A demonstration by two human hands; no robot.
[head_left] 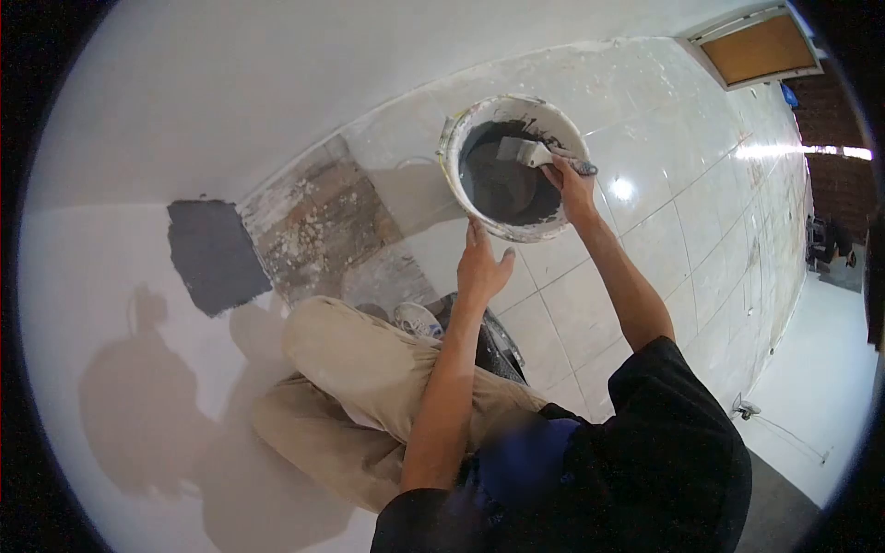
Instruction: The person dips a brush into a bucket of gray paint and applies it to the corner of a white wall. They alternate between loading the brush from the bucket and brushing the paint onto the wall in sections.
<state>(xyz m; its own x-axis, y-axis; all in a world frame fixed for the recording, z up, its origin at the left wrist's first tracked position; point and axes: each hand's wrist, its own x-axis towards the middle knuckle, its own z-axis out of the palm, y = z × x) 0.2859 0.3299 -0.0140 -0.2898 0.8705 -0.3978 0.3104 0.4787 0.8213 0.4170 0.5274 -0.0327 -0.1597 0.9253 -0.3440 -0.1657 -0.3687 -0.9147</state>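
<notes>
My right hand grips the handle of a wide paintbrush whose pale head is over the opening of a white bucket. Dark grey paste lies in the bucket, and smears of it coat the inner wall. My left hand reaches to the bucket's near side, fingers stretched against the rim and thumb spread apart. On the white wall at left, a dark grey painted patch meets the corner with the floor.
Pale glossy tiles cover the floor. A worn, paint-spattered brown board or tile area lies beside the wall patch. A shoe shows by my bent knees. A framed brown panel is at the far right.
</notes>
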